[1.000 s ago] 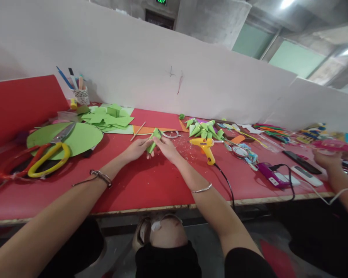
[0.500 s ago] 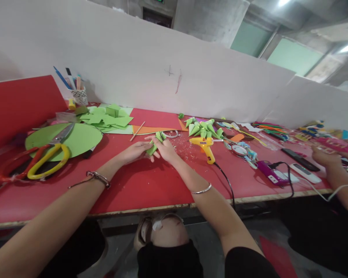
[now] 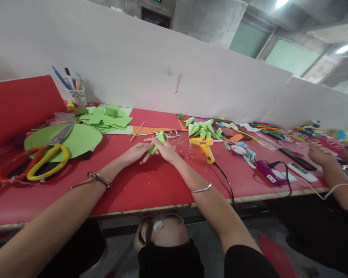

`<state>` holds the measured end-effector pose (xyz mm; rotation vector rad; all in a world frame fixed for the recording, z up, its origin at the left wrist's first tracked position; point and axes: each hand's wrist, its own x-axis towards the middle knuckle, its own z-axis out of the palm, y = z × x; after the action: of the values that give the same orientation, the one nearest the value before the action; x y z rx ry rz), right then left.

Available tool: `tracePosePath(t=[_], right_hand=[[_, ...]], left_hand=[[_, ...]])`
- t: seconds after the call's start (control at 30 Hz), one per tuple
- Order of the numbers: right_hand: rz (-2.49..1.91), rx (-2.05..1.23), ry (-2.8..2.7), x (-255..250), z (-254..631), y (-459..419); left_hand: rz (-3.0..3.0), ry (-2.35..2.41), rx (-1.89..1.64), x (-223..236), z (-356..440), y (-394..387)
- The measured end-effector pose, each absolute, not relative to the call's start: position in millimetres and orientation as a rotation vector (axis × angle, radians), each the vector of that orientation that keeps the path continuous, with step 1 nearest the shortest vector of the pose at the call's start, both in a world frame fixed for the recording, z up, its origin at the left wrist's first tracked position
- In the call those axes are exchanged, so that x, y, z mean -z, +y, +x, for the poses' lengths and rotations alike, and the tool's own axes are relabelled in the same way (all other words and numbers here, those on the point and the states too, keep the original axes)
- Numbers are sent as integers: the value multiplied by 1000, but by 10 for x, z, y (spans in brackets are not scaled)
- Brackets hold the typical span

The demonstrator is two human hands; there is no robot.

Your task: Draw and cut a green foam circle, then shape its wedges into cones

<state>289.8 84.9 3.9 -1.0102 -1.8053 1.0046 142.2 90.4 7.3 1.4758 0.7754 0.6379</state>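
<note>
Your left hand [image 3: 137,151] + right hand [image 3: 167,150] gripped folded green paper [image 3: 161,136] | green cones [image 3: 202,128] looked done | loose green sheets [image 3: 108,119] looked unworked

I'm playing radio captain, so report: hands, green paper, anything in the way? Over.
Left hand and right hand holding green paper piece. Piece partly covered by them. Yellow glue gun right of hands, apart, not in the way.

A head-worn camera looks forward and down over the red tabletop [image 3: 159,183].
</note>
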Motion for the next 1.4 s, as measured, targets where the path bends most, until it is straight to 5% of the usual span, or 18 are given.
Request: tracePosePath(t=[0.77, 1.4], right_hand=[[-1328, 237, -2543, -206, 2863, 710], [-963, -505, -2128, -161, 2906, 714]], left_hand=[[1557, 651, -556, -120, 1298, 957], [1744, 725, -768, -120, 1276, 965]])
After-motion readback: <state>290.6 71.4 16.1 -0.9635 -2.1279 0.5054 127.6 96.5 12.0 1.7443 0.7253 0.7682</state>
